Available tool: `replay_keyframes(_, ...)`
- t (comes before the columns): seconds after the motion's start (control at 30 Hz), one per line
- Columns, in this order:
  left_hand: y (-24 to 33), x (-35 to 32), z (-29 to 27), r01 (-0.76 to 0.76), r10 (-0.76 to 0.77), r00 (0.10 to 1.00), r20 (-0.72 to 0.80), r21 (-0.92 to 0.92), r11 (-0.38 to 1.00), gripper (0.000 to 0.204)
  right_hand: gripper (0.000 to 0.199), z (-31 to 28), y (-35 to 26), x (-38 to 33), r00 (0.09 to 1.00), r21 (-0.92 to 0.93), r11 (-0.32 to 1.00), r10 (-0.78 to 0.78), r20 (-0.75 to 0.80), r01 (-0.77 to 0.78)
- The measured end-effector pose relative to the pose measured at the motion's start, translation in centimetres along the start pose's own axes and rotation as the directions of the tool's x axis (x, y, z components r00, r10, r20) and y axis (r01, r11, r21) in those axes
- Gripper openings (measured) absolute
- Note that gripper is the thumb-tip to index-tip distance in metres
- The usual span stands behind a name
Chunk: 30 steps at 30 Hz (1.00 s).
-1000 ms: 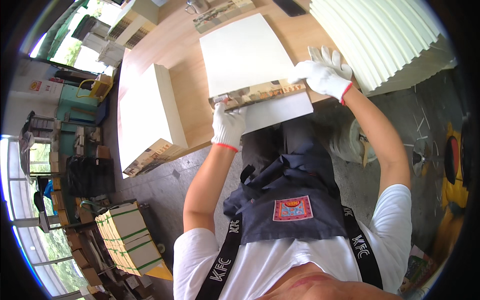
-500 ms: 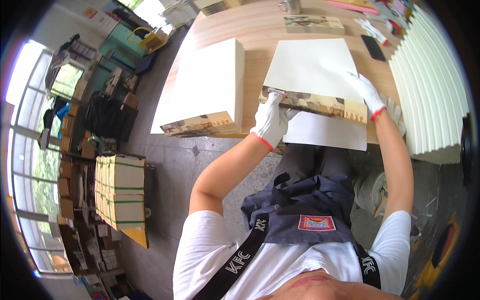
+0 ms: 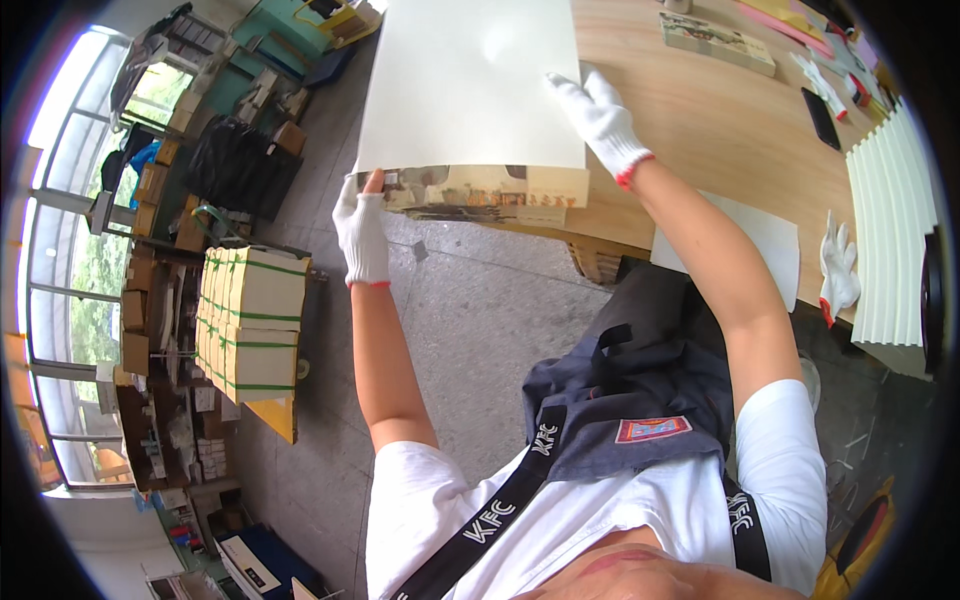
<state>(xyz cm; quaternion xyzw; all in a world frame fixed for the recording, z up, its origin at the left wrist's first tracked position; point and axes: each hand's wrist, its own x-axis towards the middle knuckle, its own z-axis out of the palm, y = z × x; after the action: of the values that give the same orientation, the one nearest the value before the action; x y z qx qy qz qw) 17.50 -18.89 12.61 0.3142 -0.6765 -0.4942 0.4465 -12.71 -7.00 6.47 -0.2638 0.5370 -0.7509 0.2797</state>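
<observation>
Smooth white paper [image 3: 470, 90], pale wood-grained worktop [image 3: 645, 125]
The paper, at twelve o'clock, has a soft sheen; the worktop, at one, looks smooth. Gloves [image 3: 362, 235] at ten and one o'clock are matt, knitted cloth; the phone [image 3: 820, 118] at two looks smooth. At four, the apron [image 3: 630, 405] is creased matt cloth; at eight, the floor [image 3: 332, 400] looks hard and dull.

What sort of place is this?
Probably a print-finishing or bookbinding workshop, judging by the white sheets with a printed strip along one edge, the pale ridged stack at the right of the wooden table, and the green-strapped bundles to the left.
</observation>
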Motion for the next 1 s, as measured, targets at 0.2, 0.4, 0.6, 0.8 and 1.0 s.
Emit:
replay_keyframes(0.2,-9.8,2.8,-3.6,0.058,-0.072,0.997,0.009,0.511,0.858,0.049,0.061,1.2,0.1,0.7,0.996,-0.944,0.329,0.08,0.043,0.014)
replay_keyframes(0.4,-9.9,2.5,-2.6,0.082,-0.087,0.996,-0.01,0.443,0.893,0.049,0.063,1.2,-0.9,-0.5,0.993,-0.953,0.303,0.117,0.018,-0.018)
replay_keyframes(0.6,-10.2,5.1,-5.9,-0.008,-0.155,0.962,0.223,0.595,0.804,0.058,0.071,1.4,-3.5,-1.5,0.971,-0.948,0.317,0.215,0.104,0.031)
replay_keyframes(0.8,-1.0,4.1,3.5,-0.573,0.309,0.776,0.549,0.819,-0.016,0.07,0.049,-3.0,-6.0,-7.3,0.952,-0.868,0.394,-0.173,0.253,0.302)
replay_keyframes(1.0,8.1,-3.3,24.5,-0.923,0.62,0.334,0.71,0.114,0.367,0.069,0.054,-10.7,-9.1,-16.9,0.971,-0.893,0.387,-0.028,0.239,0.231)
